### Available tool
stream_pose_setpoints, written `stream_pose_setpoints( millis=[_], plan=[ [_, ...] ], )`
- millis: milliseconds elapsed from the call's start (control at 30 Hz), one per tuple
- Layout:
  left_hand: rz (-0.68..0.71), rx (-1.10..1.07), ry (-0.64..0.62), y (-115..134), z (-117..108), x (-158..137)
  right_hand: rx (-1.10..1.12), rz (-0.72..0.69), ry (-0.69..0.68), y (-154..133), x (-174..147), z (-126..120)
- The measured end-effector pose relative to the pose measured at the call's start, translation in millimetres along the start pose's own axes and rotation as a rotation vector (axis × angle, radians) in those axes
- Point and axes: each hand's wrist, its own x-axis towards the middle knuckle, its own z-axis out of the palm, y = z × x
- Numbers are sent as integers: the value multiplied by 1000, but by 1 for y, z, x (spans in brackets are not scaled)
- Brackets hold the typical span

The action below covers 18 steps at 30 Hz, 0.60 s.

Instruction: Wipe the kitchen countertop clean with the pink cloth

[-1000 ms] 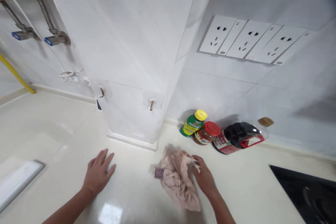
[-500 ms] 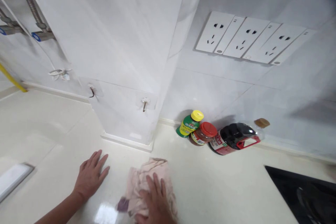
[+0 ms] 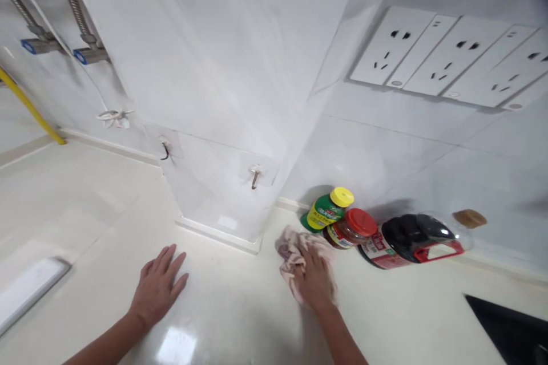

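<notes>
My right hand [image 3: 315,278] presses a crumpled pale pink cloth [image 3: 295,242] onto the cream countertop [image 3: 231,302], its fingers curled over the fabric. The cloth lies beside the wall base, just in front of a green bottle with a yellow cap [image 3: 325,211] and a red-lidded jar [image 3: 349,229]. To the right of the jar stands a big bottle of dark liquid [image 3: 406,236] with a red handle and a brown cap. My left hand [image 3: 158,282] rests flat on the countertop, fingers spread, holding nothing.
A white tiled pillar [image 3: 214,194] with two hooks juts onto the counter. Wall sockets [image 3: 436,57] are at upper right. A black panel [image 3: 509,325] lies at lower right, a white flat object [image 3: 32,291] at left. Valves [image 3: 89,56] and a yellow pipe [image 3: 32,108] are at upper left.
My right hand has pushed the cloth forward and to the right, up close to the green bottle and the jar. My left hand stays on the counter; the view has shifted slightly.
</notes>
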Motion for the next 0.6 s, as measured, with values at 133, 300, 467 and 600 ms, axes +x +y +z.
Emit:
stream_pose_setpoints(
  millis=[133,300,467,600],
  plan=[
    [-3,6,0,0,0,0,145,-173,-77,-48,71,0],
    [-5,7,-19,1,-4,1,147,-94,-76,-64,124,-3],
    [-9,-3,-19,3,-8,2,138,-133,-114,-78,51,0],
    [-14,2,-13,2,-6,2,184,-175,-112,-116,-60,4]
  ],
)
